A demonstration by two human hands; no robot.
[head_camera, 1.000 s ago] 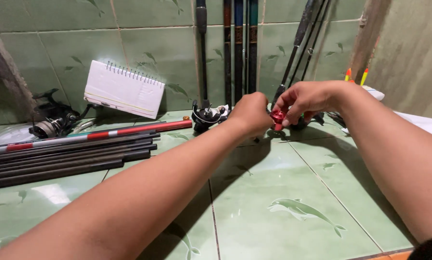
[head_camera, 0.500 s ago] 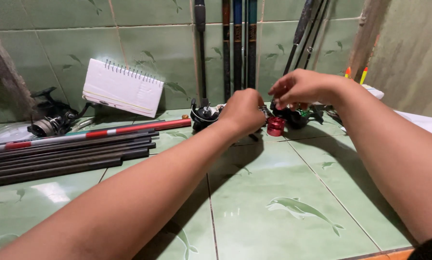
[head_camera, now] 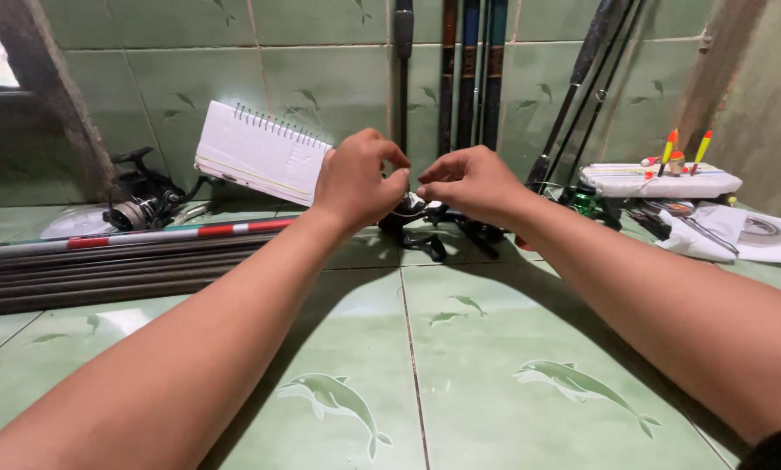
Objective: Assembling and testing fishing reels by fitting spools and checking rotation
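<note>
Green dolphin-patterned floor tiles point(head_camera: 460, 365) lie under my left hand point(head_camera: 355, 183) and right hand point(head_camera: 473, 181), both pinched narrow around a black fishing reel point(head_camera: 421, 218) near the wall; I judge it rigid, moderately heavy, best gripped by its body.

The floor point(head_camera: 460, 392) is made of shiny green tiles with dolphin pictures. A bundle of long dark rods point(head_camera: 103, 270) lies on it at the left, with a black fishing reel point(head_camera: 142, 204) behind them. White papers point(head_camera: 738, 231) lie at the right.
</note>
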